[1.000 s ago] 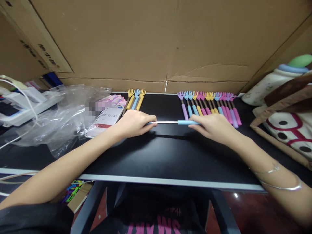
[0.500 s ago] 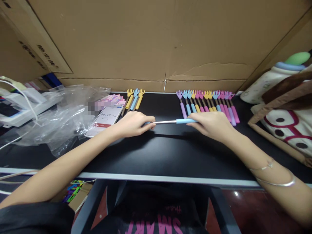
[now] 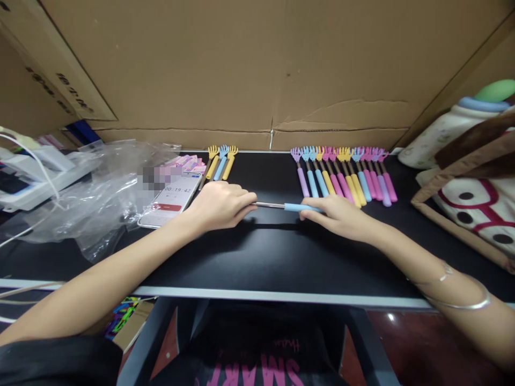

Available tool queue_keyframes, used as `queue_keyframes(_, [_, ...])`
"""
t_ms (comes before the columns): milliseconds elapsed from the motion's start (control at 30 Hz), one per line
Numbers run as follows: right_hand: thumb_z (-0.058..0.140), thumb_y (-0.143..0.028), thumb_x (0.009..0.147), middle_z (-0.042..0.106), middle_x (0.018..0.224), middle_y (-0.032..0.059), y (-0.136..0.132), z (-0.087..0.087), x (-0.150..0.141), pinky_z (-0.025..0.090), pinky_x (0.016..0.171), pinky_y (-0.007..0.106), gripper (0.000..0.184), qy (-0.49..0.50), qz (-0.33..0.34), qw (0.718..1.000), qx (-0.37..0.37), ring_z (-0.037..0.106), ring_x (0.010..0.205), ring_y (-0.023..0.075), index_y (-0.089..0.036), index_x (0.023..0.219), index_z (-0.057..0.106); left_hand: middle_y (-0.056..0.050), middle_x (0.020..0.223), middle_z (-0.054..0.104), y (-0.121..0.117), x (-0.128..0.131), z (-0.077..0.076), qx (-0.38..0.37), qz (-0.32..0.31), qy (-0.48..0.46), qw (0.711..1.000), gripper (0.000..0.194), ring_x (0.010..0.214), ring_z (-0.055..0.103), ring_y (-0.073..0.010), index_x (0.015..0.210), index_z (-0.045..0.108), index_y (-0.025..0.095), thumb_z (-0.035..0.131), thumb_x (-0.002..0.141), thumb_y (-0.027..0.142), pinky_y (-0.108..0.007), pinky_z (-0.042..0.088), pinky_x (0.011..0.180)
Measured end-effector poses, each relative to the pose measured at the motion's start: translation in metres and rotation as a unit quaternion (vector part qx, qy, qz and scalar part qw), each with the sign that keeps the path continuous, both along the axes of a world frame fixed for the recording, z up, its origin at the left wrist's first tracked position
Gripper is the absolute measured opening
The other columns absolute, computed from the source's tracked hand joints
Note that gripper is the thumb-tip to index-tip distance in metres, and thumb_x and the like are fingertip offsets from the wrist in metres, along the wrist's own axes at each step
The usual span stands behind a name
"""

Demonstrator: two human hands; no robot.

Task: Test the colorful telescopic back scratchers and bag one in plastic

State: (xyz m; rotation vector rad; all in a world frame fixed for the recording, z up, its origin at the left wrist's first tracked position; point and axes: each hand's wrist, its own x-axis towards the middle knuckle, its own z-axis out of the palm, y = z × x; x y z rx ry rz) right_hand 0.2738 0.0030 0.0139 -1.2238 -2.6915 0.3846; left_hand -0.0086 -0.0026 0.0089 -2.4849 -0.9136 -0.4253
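Between my two hands a back scratcher (image 3: 295,207) is held level above the black table, its metal rod showing and its blue handle to the right. My left hand (image 3: 225,206) is closed around the rod's left end, and the claw is hidden inside the fist. On the other end, my right hand (image 3: 336,214) grips the blue handle between thumb and fingers. Beyond that hand lies a row of back scratchers (image 3: 338,179) with purple, blue, yellow and pink handles. Another small group of back scratchers (image 3: 220,166), yellow and blue, lies past my left hand.
A phone (image 3: 177,194) showing a timer and crumpled clear plastic bags (image 3: 100,193) lie left, near a white power strip (image 3: 44,177). A bottle (image 3: 438,134) and a cloth bag (image 3: 470,198) stand right. Cardboard (image 3: 201,69) walls the back of the table (image 3: 257,257).
My right hand has shifted slightly left and lower along the blue handle, its thumb now showing. My left hand stays closed on the rod's end, and the view has moved slightly.
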Motion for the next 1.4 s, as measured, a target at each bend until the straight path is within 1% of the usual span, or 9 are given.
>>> queue_keyframes(133, [0.035,-0.053,0.093,0.059,0.070,0.0010,-0.002,0.003,-0.003,0.037,0.060,0.025,0.045,0.053,0.028,0.989,-0.134,0.053,0.063,0.0144,-0.018,0.083,0.063,-0.002,0.060,0.059,-0.001,0.001,0.001,0.036,-0.023,0.021,0.999,0.036,0.057,0.056,-0.0138,0.075,0.061,0.019,0.039,0.097,0.035,-0.027,0.026,0.051])
queue_keyframes(233, [0.036,-0.054,0.093,0.061,0.075,0.0013,-0.003,0.006,-0.004,0.038,0.062,0.025,0.045,0.065,0.031,0.983,-0.170,0.054,0.066,0.0142,-0.019,0.082,0.062,-0.002,0.060,0.059,-0.003,0.001,0.003,0.044,-0.027,0.015,0.999,0.035,0.057,0.055,-0.0134,0.075,0.061,0.019,0.039,0.097,0.034,-0.027,0.026,0.052])
queue_keyframes(333, [0.036,-0.052,0.093,0.061,0.073,0.0007,-0.003,0.006,-0.003,0.038,0.062,0.025,0.043,0.046,0.018,0.991,-0.128,0.055,0.066,0.0145,-0.020,0.084,0.063,-0.002,0.061,0.060,-0.005,0.003,0.005,0.026,-0.014,0.008,1.000,0.035,0.058,0.056,-0.0140,0.075,0.060,0.018,0.039,0.097,0.035,-0.027,0.026,0.052])
queue_keyframes(433, [0.036,-0.052,0.093,0.060,0.066,0.0002,-0.001,0.005,0.000,0.035,0.057,0.025,0.041,-0.004,-0.014,1.000,-0.017,0.054,0.060,0.0153,-0.022,0.086,0.063,-0.002,0.063,0.062,-0.005,0.007,0.005,-0.002,0.017,0.017,1.000,0.033,0.059,0.059,-0.0146,0.076,0.061,0.019,0.041,0.096,0.036,-0.027,0.025,0.050])
queue_keyframes(533, [0.037,-0.054,0.092,0.056,0.058,-0.0009,0.002,0.005,0.004,0.029,0.051,0.024,0.040,-0.039,-0.041,0.993,0.106,0.052,0.053,0.0151,-0.023,0.087,0.061,-0.001,0.067,0.065,-0.002,0.006,0.006,-0.044,0.038,0.014,0.998,0.031,0.062,0.062,-0.0144,0.082,0.062,0.020,0.042,0.096,0.037,-0.026,0.025,0.050])
queue_keyframes(667, [0.032,-0.056,0.093,0.051,0.050,-0.0013,0.002,0.008,0.008,0.025,0.048,0.023,0.046,-0.061,-0.025,0.980,0.186,0.047,0.046,0.0142,-0.023,0.087,0.063,0.001,0.077,0.070,0.001,-0.002,0.014,-0.114,0.026,0.009,0.993,0.027,0.069,0.064,-0.0142,0.091,0.064,0.023,0.043,0.096,0.038,-0.024,0.028,0.052])
queue_keyframes(767, [0.028,-0.056,0.093,0.047,0.047,-0.0018,0.001,0.010,0.009,0.024,0.047,0.023,0.049,-0.068,-0.009,0.975,0.213,0.044,0.043,0.0140,-0.023,0.088,0.063,0.002,0.082,0.072,0.002,-0.009,0.022,-0.145,0.010,0.016,0.989,0.025,0.072,0.065,-0.0142,0.096,0.066,0.025,0.044,0.095,0.038,-0.022,0.031,0.055])
queue_keyframes(1033, [0.030,-0.052,0.094,0.046,0.046,-0.0023,0.003,0.011,0.011,0.025,0.047,0.024,0.044,-0.061,-0.004,0.975,0.215,0.044,0.043,0.0140,-0.023,0.086,0.062,0.000,0.080,0.072,0.006,-0.018,0.031,-0.121,0.025,0.018,0.992,0.028,0.069,0.064,-0.0145,0.093,0.069,0.024,0.045,0.093,0.039,-0.022,0.030,0.056])
queue_keyframes(1400, [0.028,-0.051,0.094,0.046,0.047,-0.0017,0.006,0.007,0.011,0.024,0.048,0.024,0.046,-0.065,-0.002,0.976,0.210,0.043,0.044,0.0141,-0.021,0.083,0.061,0.001,0.073,0.069,0.012,-0.015,0.011,-0.069,-0.021,0.001,0.997,0.029,0.065,0.064,-0.0136,0.091,0.066,0.021,0.041,0.095,0.035,-0.024,0.029,0.053])
